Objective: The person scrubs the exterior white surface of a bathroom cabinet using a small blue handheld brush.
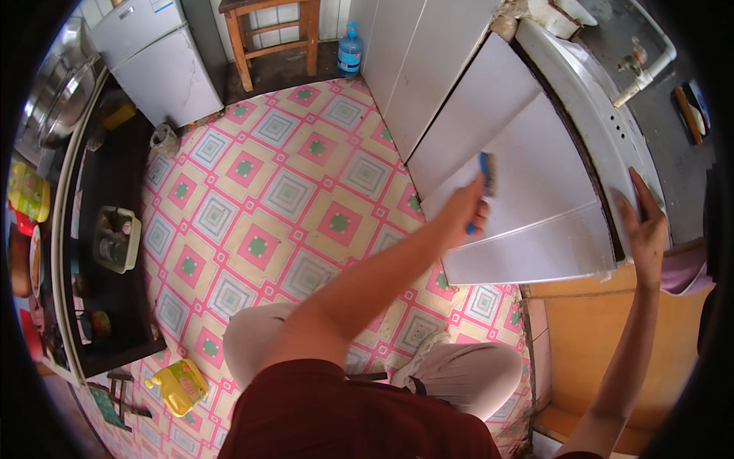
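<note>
Firmly, the left hand (462,206) clasps a slim blue-handled brush (485,170) at two o'clock, while the half-open right hand (648,228) could slip off the smooth white sink rim (604,145).

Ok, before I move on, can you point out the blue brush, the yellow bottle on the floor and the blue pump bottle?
Blue brush (484,165): head view, on its head end.
Yellow bottle (184,388): head view, middle of its body.
Blue pump bottle (349,56): head view, body below the pump.
</note>
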### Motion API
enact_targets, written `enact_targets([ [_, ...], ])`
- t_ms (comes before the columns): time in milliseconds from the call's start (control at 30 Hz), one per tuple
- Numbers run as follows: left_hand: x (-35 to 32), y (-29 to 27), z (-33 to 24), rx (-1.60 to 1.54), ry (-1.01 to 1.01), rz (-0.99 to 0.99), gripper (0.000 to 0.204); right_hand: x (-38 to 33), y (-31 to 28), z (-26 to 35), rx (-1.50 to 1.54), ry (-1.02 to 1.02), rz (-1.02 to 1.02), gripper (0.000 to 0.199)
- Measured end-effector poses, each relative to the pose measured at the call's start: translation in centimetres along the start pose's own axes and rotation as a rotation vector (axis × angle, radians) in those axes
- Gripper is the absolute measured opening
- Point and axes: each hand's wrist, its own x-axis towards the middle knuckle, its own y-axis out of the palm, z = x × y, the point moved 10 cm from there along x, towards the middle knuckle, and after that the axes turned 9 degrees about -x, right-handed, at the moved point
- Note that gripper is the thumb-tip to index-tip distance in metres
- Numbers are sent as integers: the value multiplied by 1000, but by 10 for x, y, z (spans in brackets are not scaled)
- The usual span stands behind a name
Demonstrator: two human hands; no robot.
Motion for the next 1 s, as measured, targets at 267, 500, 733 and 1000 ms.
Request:
enact_targets([
  [267,-147,-2,-75,462,-38,98,31,-3,-7,-8,-13,-8,-54,41],
  [500,-223,26,-83,648,26,48,41,-22,-35,19,-416,-125,-333,46],
  [733,-233,73,-65,818,98,109,47,-94,80,125,1001,108,267,48],
  [1000,-248,92,-40,1206,58,26,49,-136,140,197,2014,361,569,43],
])
